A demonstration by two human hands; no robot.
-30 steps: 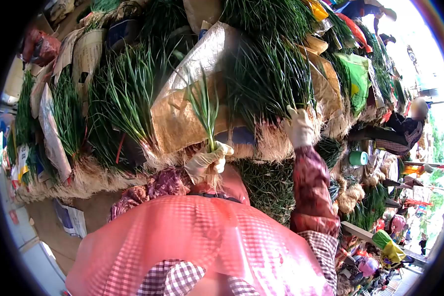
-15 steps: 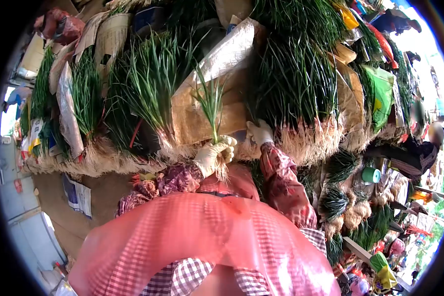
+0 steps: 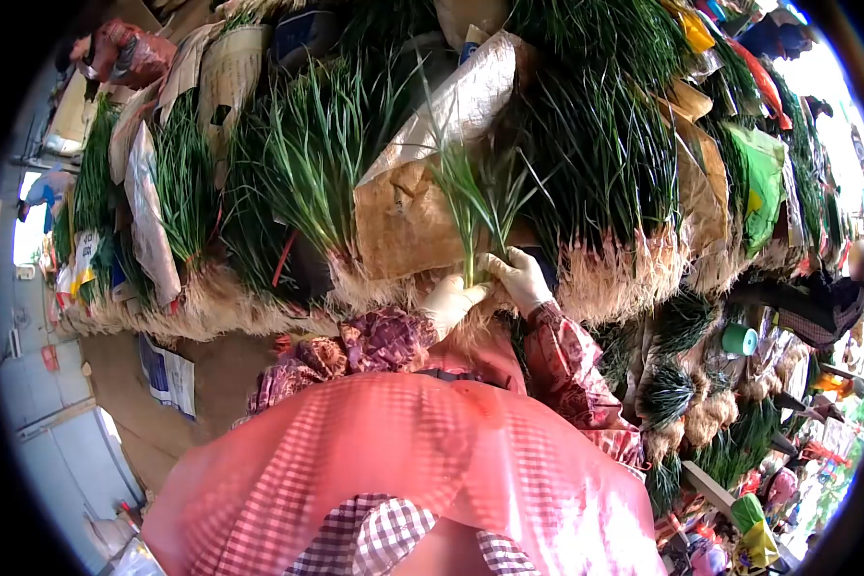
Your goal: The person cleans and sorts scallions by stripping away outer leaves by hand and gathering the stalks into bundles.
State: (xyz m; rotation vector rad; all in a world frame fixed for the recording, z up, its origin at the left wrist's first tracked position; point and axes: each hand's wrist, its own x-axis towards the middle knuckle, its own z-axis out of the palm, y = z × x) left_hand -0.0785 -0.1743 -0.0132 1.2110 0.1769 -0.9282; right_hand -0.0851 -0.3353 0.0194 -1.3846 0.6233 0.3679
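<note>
Seedlings (image 3: 467, 230) now stand as two adjoining bunches before the tan sack (image 3: 403, 226), as I've brought my right hand (image 3: 522, 280) beside my left hand (image 3: 453, 301), each pinching stems.

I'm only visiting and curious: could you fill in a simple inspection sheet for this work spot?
Surface: a brown surface shows at lower left; what supports the plant row is hidden.
Job's things: two small onion-like bunches in hand, upright; a dense row of rooted plants behind.
Clutter: tan-and-white sheet among the plants; green bag; printed sheet at lower left.
Hands: both in pale gloves; left hand grips one bunch, right hand appears to pinch the other.
Cables: nothing seen.
Surroundings: green tub and dark-clothed person at right; blue-grey panels at left.
</note>
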